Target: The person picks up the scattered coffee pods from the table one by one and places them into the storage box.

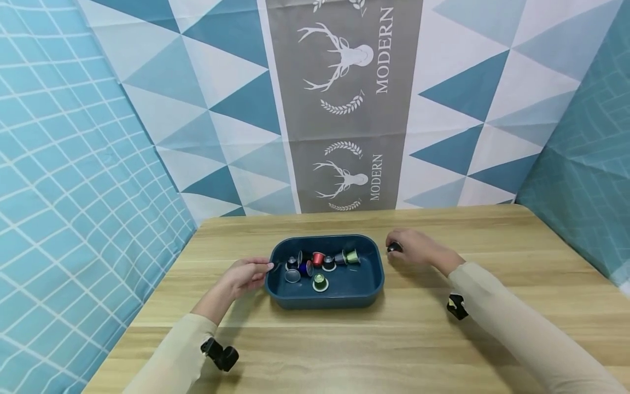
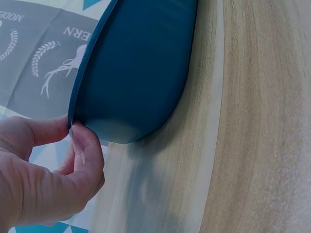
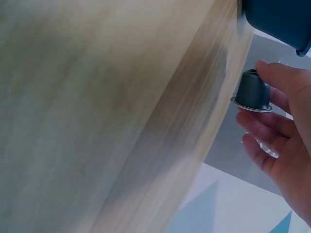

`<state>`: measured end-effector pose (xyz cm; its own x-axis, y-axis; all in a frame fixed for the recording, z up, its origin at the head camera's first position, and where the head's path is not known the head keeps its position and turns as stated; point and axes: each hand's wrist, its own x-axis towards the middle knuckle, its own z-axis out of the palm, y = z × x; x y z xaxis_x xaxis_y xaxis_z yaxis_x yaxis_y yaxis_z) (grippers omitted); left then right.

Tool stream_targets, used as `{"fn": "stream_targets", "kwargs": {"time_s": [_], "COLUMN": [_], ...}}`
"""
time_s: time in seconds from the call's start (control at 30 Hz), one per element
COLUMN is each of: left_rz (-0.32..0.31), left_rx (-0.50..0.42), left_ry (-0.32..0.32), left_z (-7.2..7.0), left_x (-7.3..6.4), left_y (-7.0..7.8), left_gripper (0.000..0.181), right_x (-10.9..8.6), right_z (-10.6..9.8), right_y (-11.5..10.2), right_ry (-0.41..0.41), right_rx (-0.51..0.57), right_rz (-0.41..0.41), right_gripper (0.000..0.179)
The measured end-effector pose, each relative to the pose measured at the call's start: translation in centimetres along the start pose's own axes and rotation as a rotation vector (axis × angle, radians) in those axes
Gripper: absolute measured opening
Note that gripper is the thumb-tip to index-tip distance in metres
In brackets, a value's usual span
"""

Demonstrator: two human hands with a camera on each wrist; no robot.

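Note:
A dark blue plastic bin point(image 1: 325, 302) stands on the wooden table with several coffee capsules inside, among them a red one point(image 1: 318, 259), a blue one point(image 1: 306, 267) and a green one point(image 1: 320, 282). My left hand point(image 1: 248, 274) pinches the bin's left rim between thumb and fingers, seen closely in the left wrist view. Just beyond the bin's right end, my right hand point(image 1: 410, 246) holds a dark coffee capsule point(image 3: 252, 91) between thumb and fingertips. Something shiny shows behind its lower fingers in the right wrist view; I cannot tell what it is.
The light wooden table point(image 1: 315, 350) runs back to a patterned cloth wall point(image 1: 236, 109). Blue gridded cloth point(image 1: 74, 164) hangs at the left and teal cloth point(image 1: 585, 153) at the right. A black wrist camera point(image 1: 219, 354) sits on the left sleeve.

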<state>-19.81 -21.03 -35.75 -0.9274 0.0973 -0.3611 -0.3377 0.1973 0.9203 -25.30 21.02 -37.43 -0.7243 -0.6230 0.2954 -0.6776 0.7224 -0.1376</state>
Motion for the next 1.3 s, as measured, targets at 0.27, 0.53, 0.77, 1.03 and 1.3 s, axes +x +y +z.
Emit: {"fn": "stream_targets", "kwargs": {"time_s": [0.27, 0.53, 0.77, 1.03, 1.3], "left_rz": [-0.003, 0.0, -0.007, -0.007, -0.035], "left_rx": [0.002, -0.017, 0.0, -0.011, -0.02], "left_ry": [0.003, -0.009, -0.003, 0.027, 0.053], "left_z": [-0.1, -0.3, -0.3, -0.2, -1.5], "left_x": [0.1, -0.1, 0.2, 1.7, 2.0], "left_y": [-0.1, 0.1, 0.1, 0.4, -0.2], "left_gripper": [0.05, 0.053, 0.053, 0.047, 0.042], "right_x": [0.0, 0.9, 1.1, 1.2, 1.8], "right_z": [-1.2, -2.4, -3.5, -3.6, -2.8], "right_y": [-1.3, -2.9, -5.1, -6.9, -8.4], "right_ry": [0.095, 0.191, 0.196, 0.248, 0.28], "right_rx": [-0.044, -0.102, -0.112, -0.109, -0.106], "right_rz": [-0.057, -0.14, -0.182, -0.204, -0.248], "right_gripper": [0.016, 0.017, 0.018, 0.023, 0.028]}}
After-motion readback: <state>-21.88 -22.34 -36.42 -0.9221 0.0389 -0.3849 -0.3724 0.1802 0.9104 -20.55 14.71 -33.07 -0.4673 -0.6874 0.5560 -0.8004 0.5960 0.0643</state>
